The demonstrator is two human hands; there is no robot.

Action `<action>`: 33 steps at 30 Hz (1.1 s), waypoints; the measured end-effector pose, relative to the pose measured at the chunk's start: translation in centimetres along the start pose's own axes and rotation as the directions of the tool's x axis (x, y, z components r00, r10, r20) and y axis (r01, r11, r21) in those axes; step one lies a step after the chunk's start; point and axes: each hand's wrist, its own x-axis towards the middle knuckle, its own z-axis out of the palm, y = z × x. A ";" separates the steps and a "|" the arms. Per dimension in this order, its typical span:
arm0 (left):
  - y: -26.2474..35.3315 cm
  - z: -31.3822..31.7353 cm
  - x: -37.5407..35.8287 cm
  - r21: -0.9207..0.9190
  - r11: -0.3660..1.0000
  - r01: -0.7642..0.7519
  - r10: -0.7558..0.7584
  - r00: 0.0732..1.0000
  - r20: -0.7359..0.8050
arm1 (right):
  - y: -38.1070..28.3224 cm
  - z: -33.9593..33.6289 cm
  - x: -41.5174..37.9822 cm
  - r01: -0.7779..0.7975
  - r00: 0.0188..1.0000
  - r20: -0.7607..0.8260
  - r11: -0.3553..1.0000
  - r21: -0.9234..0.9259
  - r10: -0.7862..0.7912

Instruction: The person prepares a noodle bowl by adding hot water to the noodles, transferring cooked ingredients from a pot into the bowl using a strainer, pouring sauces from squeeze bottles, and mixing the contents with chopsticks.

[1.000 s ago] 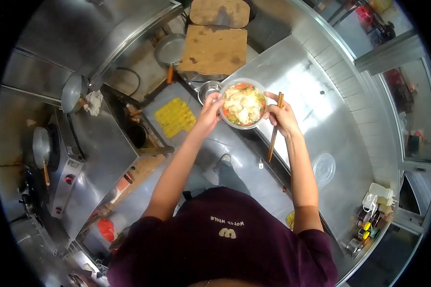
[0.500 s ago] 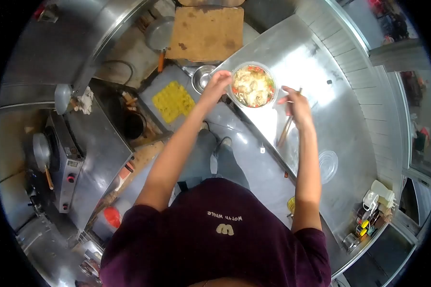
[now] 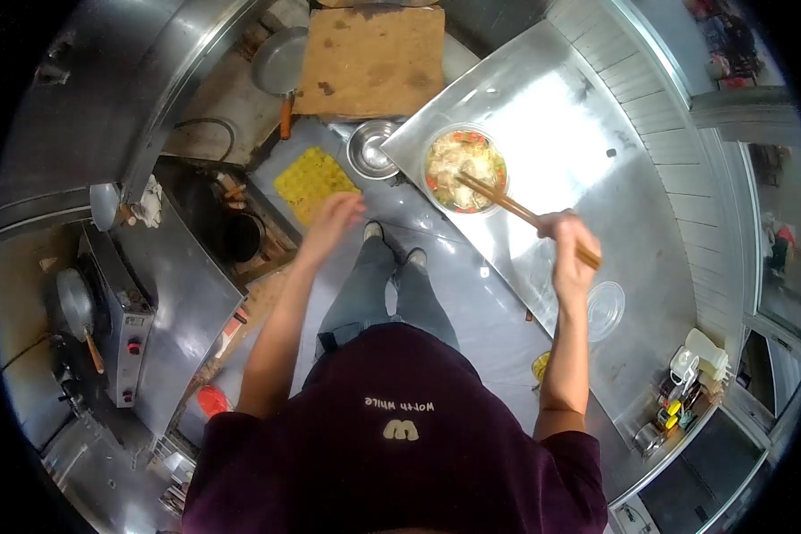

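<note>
On the steel counter [image 3: 525,98] stands a clear round bowl [image 3: 429,191] of food, with pale pieces on top and red and green bits around the edge. My right hand [image 3: 571,245] is closed around a pair of wooden chopsticks [image 3: 507,203]. Their tips reach into the food near the bowl's middle. Away from the bowl, my left hand [image 3: 331,227] hangs in the air over the floor beside a yellow slab-like item [image 3: 307,182]; its fingers are loosely stretched and it holds nothing. A clear round lid [image 3: 605,311] lies on the counter right of my right forearm.
A metal bowl [image 3: 369,151] sits by the counter's left corner. Behind it are a stained brown board [image 3: 374,58] and a frying pan [image 3: 280,62]. Cookers with another pan [image 3: 76,303] line the left side. Bottles and containers [image 3: 676,400] crowd the counter's near right end.
My left hand has let go of the bowl's rim and moved back toward me, to the left. The chopsticks, earlier under my right hand, now point into the food.
</note>
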 end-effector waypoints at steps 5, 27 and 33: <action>3.6 7.2 2.2 -0.050 0.998 0.028 -0.018 0.983 0.183 | 1.5 -0.3 0.5 0.016 0.997 -0.078 0.996 -0.086 -0.022; 3.8 8.7 5.3 -0.085 0.991 -0.100 0.109 0.988 0.111 | 12.2 -0.1 0.6 -0.368 0.837 -0.012 0.579 0.727 0.547; 3.5 6.3 3.8 -0.103 0.994 -0.046 0.051 0.998 0.038 | 13.5 0.2 -0.6 -0.247 0.858 0.007 0.402 0.882 0.513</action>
